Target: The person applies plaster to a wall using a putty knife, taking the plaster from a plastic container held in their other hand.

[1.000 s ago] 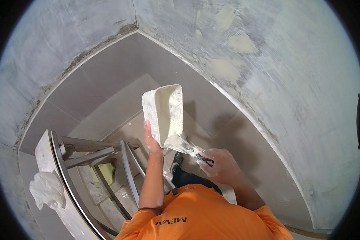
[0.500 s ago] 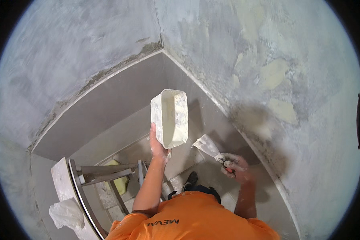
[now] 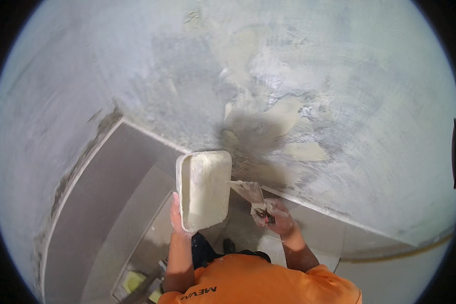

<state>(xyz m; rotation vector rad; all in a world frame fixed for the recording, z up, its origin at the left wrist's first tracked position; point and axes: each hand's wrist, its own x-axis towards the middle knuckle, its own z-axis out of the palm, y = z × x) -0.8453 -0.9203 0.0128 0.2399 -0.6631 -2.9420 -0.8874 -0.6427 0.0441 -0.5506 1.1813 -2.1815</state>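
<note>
With left fingers [image 3: 176,209], gripping white tub [image 3: 187,190]; with right fingers [image 3: 278,209], holding putty knife [image 3: 252,192] at tub's 3-4 o'clock.

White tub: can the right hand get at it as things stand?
Probably yes: the right hand is near the white tub, the putty knife it holds points that way, and nothing else visible stands between, though depth is unclear.
</note>
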